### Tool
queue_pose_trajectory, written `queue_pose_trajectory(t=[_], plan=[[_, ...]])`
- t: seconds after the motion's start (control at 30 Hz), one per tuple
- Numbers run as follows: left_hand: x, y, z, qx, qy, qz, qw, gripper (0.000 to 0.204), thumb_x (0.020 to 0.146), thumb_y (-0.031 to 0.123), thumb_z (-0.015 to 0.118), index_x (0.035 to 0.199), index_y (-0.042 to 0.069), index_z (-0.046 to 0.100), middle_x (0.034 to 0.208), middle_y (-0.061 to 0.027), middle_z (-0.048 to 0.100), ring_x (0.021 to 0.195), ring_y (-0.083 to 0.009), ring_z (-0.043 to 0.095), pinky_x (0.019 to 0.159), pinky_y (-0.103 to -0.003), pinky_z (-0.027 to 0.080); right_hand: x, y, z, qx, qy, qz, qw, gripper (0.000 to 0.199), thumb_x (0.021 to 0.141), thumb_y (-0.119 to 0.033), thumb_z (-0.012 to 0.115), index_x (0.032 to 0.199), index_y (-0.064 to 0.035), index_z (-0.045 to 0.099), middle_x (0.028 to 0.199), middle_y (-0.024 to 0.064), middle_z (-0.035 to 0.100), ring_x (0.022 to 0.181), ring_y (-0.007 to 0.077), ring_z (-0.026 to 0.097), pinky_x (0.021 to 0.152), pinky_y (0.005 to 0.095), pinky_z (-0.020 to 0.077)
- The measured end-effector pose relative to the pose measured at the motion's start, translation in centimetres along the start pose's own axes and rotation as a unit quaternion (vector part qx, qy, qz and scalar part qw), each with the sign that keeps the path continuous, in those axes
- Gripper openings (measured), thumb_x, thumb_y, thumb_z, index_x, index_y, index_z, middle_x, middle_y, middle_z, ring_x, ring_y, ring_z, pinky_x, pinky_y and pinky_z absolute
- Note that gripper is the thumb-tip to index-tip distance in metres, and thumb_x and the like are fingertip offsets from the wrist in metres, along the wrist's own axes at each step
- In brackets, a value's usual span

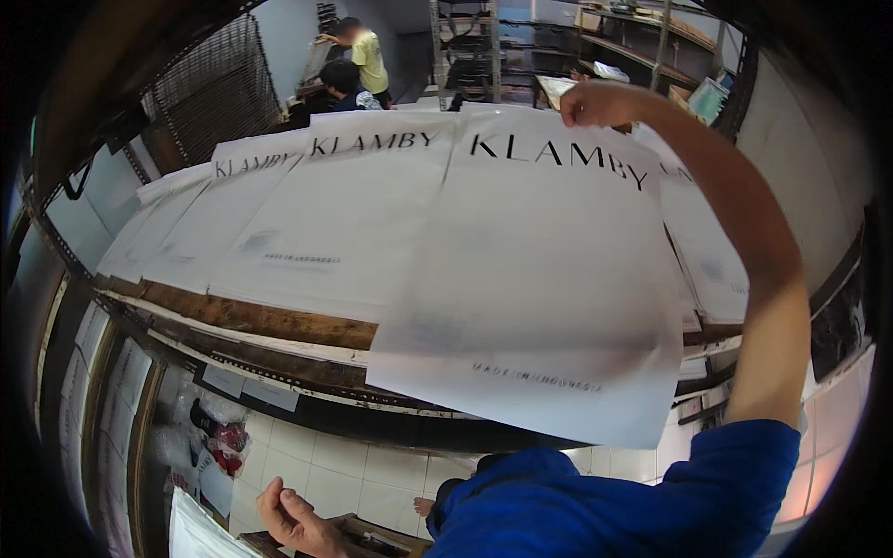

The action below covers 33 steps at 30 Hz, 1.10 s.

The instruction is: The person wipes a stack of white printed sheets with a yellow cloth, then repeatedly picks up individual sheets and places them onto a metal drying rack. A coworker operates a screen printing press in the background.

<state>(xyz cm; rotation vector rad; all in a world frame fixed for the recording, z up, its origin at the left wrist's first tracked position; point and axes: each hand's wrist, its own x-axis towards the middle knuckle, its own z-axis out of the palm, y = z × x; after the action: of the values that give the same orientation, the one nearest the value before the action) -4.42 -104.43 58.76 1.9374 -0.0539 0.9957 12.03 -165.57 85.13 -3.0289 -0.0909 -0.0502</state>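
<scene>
My right hand point(603, 104) is closed on the top edge of a large white plastic bag point(549, 242), flat and slightly see-through, with dark print near its top and bottom. The bag hangs over the near edge of a wooden shelf, its lower part reaching past the boards. Similar printed bags point(344, 195) lie overlapping in a row to its left, and another point(712, 251) shows on its right. Low at the left, my left hand point(296, 521) has its fingers curled in, with nothing visible in them. Beside it stands a stack of white bags point(205, 530).
The shelf's brown wooden edge point(279, 321) runs across in front of me. At the left, a rack point(116, 400) holds more white sheets. Clear-wrapped red and dark items point(223, 442) lie on the tiled floor. Two people point(367, 70) are at the back, near metal shelving point(465, 46).
</scene>
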Motion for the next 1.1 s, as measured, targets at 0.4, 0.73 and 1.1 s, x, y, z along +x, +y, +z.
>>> queue_pose_trajectory(t=[0.4, 0.73, 1.1], plan=[[-6.1, -1.7, -1.4, 0.196, -0.193, -0.151, 0.949, 0.024, 0.091, 0.018, 0.06, 0.104, -0.002, 0.066, 0.091, -0.0193, 0.067, 0.079, -0.0314, 0.063, 0.073, -0.038, 0.05, 7.9, 3.6, 2.9, -0.105, 0.097, 0.069, 0.987, 0.017, 0.074, 0.004, 0.048, 0.075, -0.007, 0.062, 0.08, 0.0099, 0.062, 0.084, 0.0212, 0.06, 0.084, 0.0358, 0.0429], [-10.0, -4.8, -0.1, 0.18, -0.231, -0.108, 0.95, 0.024, 0.083, 0.005, 0.062, 0.104, -0.007, 0.061, 0.076, -0.0158, 0.056, 0.065, -0.0279, 0.054, 0.061, -0.036, 0.044, 9.6, 4.0, 4.0, -0.098, 0.101, 0.055, 0.988, 0.013, 0.071, 0.003, 0.053, 0.075, -0.0037, 0.063, 0.078, 0.0127, 0.064, 0.081, 0.0246, 0.06, 0.075, 0.0355, 0.0449], [-8.8, -5.6, -0.8, 0.19, -0.213, -0.171, 0.943, 0.026, 0.082, 0.016, 0.067, 0.102, -0.002, 0.064, 0.083, -0.0184, 0.062, 0.07, -0.0318, 0.062, 0.065, -0.039, 0.05, 15.2, 9.2, 4.7, -0.233, 0.127, -0.001, 0.964, 0.011, 0.081, -0.009, 0.054, 0.082, -0.002, 0.062, 0.085, 0.0158, 0.064, 0.083, 0.0267, 0.06, 0.076, 0.0389, 0.0454]])
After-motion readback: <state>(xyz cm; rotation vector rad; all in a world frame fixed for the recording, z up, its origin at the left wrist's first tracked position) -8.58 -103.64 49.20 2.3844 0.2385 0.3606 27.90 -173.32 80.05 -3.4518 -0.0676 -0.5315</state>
